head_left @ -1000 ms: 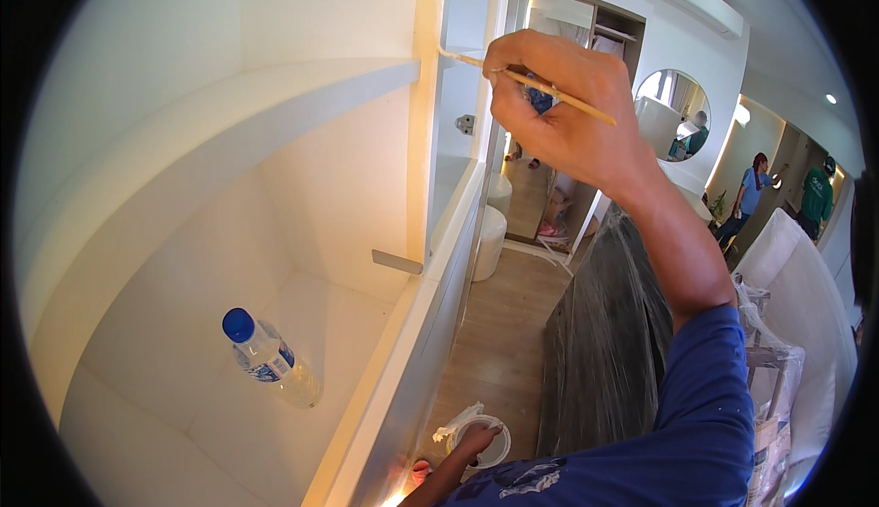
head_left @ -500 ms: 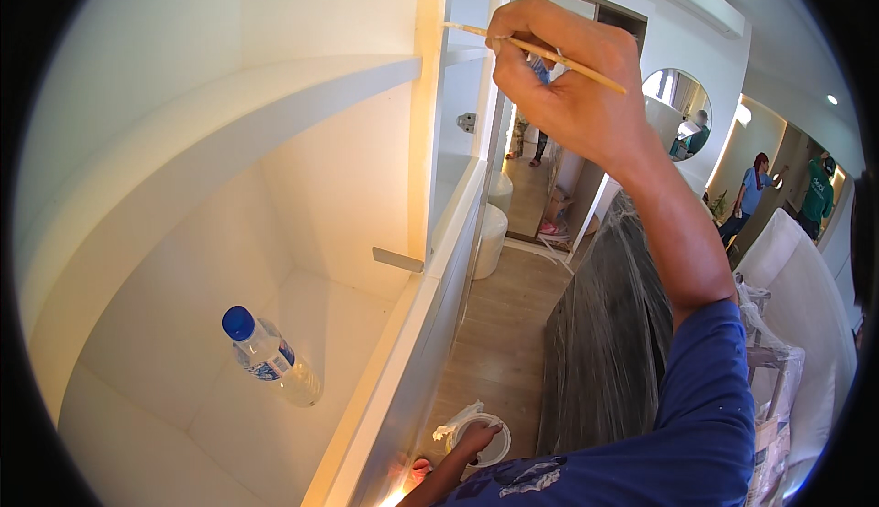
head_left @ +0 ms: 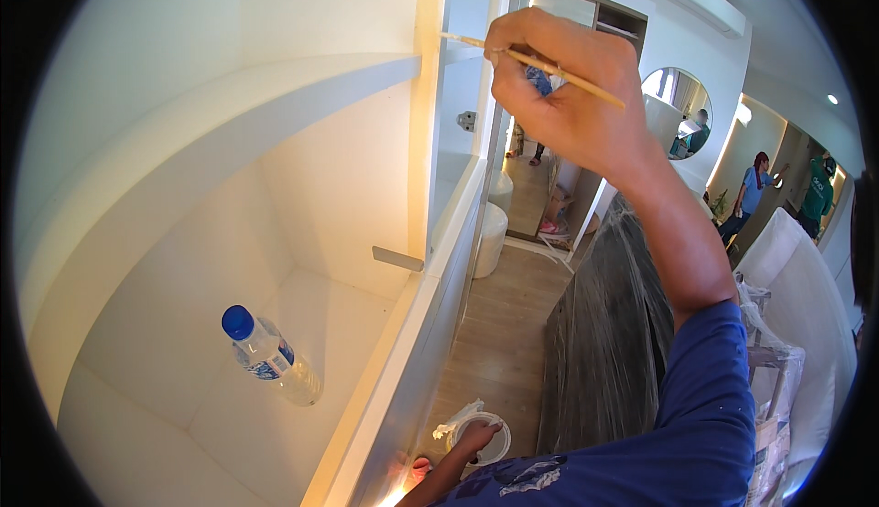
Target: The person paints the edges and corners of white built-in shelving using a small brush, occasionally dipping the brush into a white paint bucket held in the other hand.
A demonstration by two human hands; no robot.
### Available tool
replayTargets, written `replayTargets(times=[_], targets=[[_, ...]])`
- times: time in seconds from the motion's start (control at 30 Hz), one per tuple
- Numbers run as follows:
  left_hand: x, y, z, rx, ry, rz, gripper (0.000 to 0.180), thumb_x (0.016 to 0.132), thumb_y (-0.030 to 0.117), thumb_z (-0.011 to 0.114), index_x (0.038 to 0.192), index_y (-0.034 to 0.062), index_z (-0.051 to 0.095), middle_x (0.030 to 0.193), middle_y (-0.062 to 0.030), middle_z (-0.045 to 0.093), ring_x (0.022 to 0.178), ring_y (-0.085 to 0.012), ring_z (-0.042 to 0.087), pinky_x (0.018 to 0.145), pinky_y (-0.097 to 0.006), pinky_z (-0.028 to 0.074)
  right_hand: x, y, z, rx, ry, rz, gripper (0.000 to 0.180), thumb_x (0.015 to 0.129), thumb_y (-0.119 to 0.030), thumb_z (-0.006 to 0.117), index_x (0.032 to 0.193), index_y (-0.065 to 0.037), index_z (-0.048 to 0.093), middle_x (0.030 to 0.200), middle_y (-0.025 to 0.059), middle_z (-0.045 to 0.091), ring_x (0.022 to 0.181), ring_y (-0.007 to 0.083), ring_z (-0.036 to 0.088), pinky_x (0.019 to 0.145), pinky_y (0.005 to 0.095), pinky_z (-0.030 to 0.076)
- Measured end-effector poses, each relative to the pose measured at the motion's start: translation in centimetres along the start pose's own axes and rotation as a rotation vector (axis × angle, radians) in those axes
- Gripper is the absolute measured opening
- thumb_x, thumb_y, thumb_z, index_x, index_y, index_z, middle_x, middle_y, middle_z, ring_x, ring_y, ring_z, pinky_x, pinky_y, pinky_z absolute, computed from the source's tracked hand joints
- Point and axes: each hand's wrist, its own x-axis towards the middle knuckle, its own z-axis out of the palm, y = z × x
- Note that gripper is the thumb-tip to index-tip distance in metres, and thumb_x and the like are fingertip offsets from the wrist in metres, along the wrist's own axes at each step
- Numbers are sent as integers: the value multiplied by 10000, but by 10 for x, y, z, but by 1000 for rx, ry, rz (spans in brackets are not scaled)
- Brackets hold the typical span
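Note:
In my right hand (head_left: pixel 586 127), raised high, a thin wooden paintbrush (head_left: pixel 593 91) is pinched between thumb and fingers. Its pale tip meets or nearly meets the edge of the upright divider (head_left: pixel 428 141) of a white cabinet. Low down, my left hand (head_left: pixel 480 437) grips the rim of a small white tub (head_left: pixel 500 452), and a crumpled white cloth or paper (head_left: pixel 458 418) hangs at the tub's side. What is inside the tub cannot be made out. A clear plastic bottle (head_left: pixel 279 361) with a blue cap stands in the lower cabinet compartment.
A curved white shelf (head_left: pixel 229 113) crosses the cabinet, and metal hinges (head_left: pixel 467 122) sit beside the divider. A small flat plate (head_left: pixel 397 258) juts from its foot. Plastic-wrapped dark furniture (head_left: pixel 604 324) stands close on the right. Two people (head_left: pixel 755 187) work farther back.
The brush tip has slid slightly down along the divider's edge, with my right hand shifting a little. My left hand and the tub stay where they were.

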Motion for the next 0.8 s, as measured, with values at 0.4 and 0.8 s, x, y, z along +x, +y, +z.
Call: replayTargets(times=[0.4,0.8], targets=[[0,-2,0,7,-4,12,567,912,496,685,944,-69,722,788,-168,692,689,-234,645,626,-411,475,-1,-4,1,2,-11,51,107,809,-33,671,911,-62,660,717,87,650,620,265,645,569,345,514],[1,1,-1,17,-9,-16,568,916,500,682,948,-66,724,821,-185,704,732,-264,660,660,-421,486,-3,-2,1,-1,-9,28,126,806,-32,667,929,-58,658,721,88,649,628,272,647,578,354,518]])
